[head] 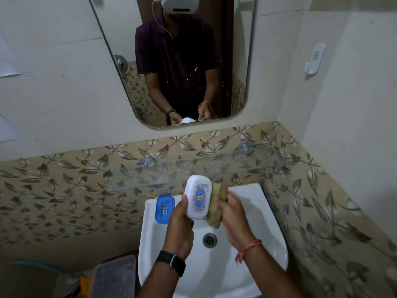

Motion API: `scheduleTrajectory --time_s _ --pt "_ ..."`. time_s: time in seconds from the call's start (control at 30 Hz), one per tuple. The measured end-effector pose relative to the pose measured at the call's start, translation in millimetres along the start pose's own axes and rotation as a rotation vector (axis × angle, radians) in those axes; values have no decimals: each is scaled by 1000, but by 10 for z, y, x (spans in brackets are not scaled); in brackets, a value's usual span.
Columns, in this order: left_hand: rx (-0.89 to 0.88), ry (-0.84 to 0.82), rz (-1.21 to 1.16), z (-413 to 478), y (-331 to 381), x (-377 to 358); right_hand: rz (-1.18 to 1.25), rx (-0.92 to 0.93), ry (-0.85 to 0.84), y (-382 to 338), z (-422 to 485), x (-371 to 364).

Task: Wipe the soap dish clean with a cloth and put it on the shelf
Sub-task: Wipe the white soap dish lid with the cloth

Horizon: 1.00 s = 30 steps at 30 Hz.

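Wrists: black watch point(170, 262) strapped on the left, lower centre of the frame; red thread point(249, 249) tied round the right.
Left hand point(180, 220): fingers and thumb curled round the soap dish, gripping its lower left edge.
Right hand point(234, 216): clenched on the cloth, pressing it to the dish's right side.
Soap dish point(197, 196): centre frame, over the basin; glossy white plastic, rounded rectangle, blue round print, tilted up on edge.
Cloth point(217, 203): olive-brown, coarse, bunched thick.
Sink point(257, 211): smooth white ceramic, round metal drain point(209, 239) under the hands.
Blue tray point(164, 208): translucent, slotted, on the sink's back left corner.
Shelf point(214, 168): clear glass on metal brackets, just beyond the dish, against leaf-patterned tiles.
Mirror point(120, 82): rounded corners, upper centre, speckled with splashes.
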State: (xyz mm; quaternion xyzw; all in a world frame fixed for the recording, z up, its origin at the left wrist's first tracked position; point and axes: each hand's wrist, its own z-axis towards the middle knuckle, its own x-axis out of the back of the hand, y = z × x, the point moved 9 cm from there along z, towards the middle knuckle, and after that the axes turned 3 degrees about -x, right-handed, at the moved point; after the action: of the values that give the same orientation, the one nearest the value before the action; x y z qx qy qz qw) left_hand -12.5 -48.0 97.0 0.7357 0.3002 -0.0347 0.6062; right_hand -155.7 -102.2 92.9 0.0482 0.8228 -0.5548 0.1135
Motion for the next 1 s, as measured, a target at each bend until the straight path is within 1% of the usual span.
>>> scheduleTrajectory --time_s 0.07,0.1,0.27,0.33,0.43,0.5,0.67,0.73,0.83,0.9,1.0 --pt "-3 -4 -34 43 35 22 6 -23 -64 88 -76 -62" --pt "-3 -18 -38 51 33 23 5 -21 -64 54 -57 -51" --pt "-15 -82 -85 46 -74 -18 -44 84 42 -326 114 32" --pt "-14 -75 -91 60 -87 -23 -98 72 49 -238 62 8" --pt "-21 -62 -81 96 -79 21 -151 10 -16 78 -96 -22" --pt "-23 -74 -91 88 -87 35 -126 -18 -58 137 -129 -14" --pt "-29 -102 -71 30 -132 -13 -114 33 51 -164 5 110" --pt "-32 -82 -66 45 -94 -33 -108 34 58 -132 -39 108" --pt "-44 -41 -97 88 -27 -6 -62 -45 -34 162 -189 9" --pt "-58 -50 -123 78 -36 -4 34 -94 -104 279 -263 -67" --pt "-101 -83 -115 25 -103 -5 199 -93 -61 231 -232 -29"
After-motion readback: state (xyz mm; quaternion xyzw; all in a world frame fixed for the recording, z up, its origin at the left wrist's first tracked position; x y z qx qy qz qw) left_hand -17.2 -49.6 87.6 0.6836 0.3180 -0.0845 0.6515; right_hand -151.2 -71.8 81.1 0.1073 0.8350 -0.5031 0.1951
